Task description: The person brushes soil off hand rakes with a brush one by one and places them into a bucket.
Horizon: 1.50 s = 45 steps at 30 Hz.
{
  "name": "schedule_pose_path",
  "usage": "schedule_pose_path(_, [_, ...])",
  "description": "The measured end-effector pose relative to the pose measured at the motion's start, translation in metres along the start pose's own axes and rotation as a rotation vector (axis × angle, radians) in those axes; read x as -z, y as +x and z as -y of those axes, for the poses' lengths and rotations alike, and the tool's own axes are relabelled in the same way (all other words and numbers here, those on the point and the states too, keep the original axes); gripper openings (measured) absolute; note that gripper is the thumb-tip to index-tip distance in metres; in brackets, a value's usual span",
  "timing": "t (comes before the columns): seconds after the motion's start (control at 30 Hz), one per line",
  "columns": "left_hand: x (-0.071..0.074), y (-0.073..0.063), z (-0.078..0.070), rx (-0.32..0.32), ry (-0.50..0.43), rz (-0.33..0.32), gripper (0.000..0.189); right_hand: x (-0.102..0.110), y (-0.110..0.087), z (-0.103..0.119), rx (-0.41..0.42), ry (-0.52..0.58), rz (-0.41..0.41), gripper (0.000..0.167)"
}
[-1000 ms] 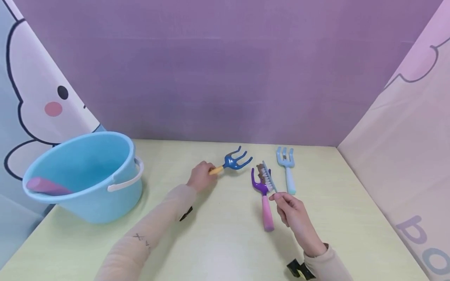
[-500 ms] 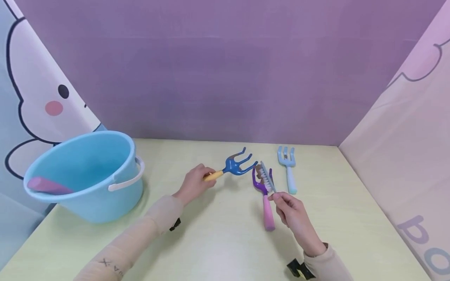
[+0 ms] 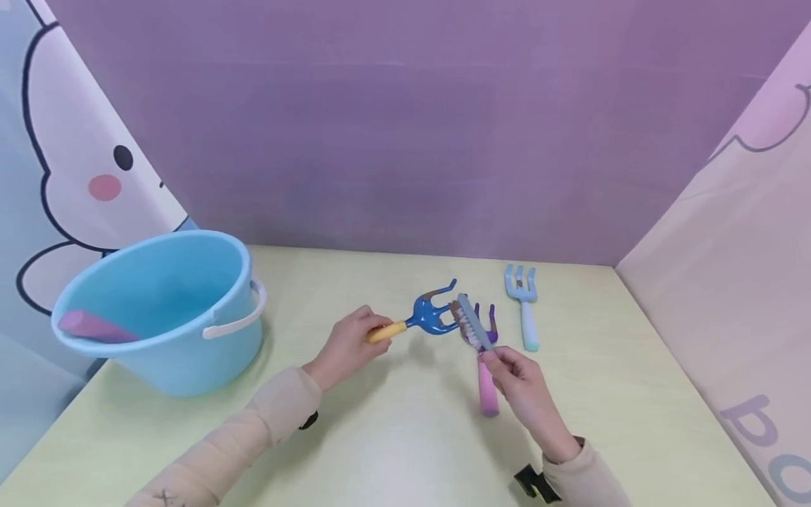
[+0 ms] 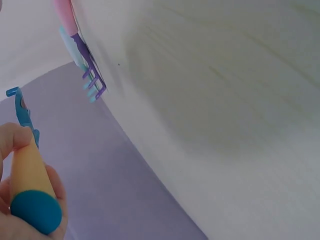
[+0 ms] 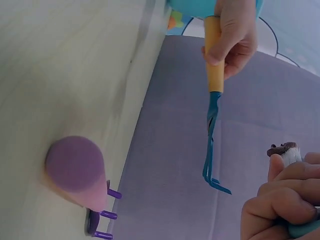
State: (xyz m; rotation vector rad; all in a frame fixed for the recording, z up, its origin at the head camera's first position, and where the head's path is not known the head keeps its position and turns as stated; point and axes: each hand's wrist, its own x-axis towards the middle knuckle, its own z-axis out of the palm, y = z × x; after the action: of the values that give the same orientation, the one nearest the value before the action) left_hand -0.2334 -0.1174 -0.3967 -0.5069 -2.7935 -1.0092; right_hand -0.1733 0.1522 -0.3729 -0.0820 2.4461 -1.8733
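The left hand grips the yellow handle of a blue hand fork, fingers and thumb closed round it, and the fork's tines point from that hand toward the right one, raised above the table. The right hand pinches a grey-blue brush, which reaches forward and left of its fingers, its white bristles facing the tines; whether they touch, I cannot tell. Brown matter sits at the bristle tips, and a brown patch shows on the blue fork. Just left of the right hand lies a purple fork with a pink handle, partly behind the brush; beyond that hand lies a light-blue fork. Well left of the left hand stands a blue bucket with a pink thing at its rim. The left sleeve bears a dark X-like mark, cut off by the picture edge. Far right of the right hand, the wall carries two large letters, the second resembling an "o".
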Motion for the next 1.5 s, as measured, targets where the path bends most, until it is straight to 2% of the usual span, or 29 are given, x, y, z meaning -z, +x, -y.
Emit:
schedule_pose_path(0.2, [0.000, -0.006, -0.005, -0.054, 0.010, -0.017, 0.024, -0.003, 0.001, -0.001, 0.031, -0.095, -0.023, 0.025])
schedule_pose_path(0.4, [0.000, -0.009, -0.010, -0.061, -0.009, -0.020, 0.024, -0.006, 0.000, -0.001, 0.072, -0.197, -0.064, 0.022])
schedule_pose_path(0.5, [0.000, -0.011, -0.011, -0.061, -0.017, -0.018, 0.023, -0.009, 0.000, -0.003, 0.133, -0.315, -0.114, 0.020])
schedule_pose_path(0.73, [-0.001, -0.014, -0.013, -0.090, -0.006, -0.036, 0.024, -0.018, 0.000, -0.005, 0.333, -0.680, -0.272, 0.022])
schedule_pose_path(0.9, [0.000, -0.017, -0.015, -0.101, -0.002, -0.034, 0.023, -0.025, 0.001, -0.006, 0.394, -0.839, -0.337, 0.023])
schedule_pose_path(1.1, [0.001, -0.019, -0.015, -0.135, 0.017, -0.033, 0.023, -0.031, 0.002, -0.007, 0.392, -0.915, -0.334, 0.026])
schedule_pose_path(1.27, [0.000, -0.020, -0.017, -0.206, 0.062, -0.063, 0.021, -0.037, 0.004, -0.007, 0.402, -0.934, -0.331, 0.027])
schedule_pose_path(1.5, [0.001, -0.022, -0.020, -0.333, 0.135, -0.103, 0.018, -0.045, 0.007, -0.006, 0.365, -0.997, -0.324, 0.029])
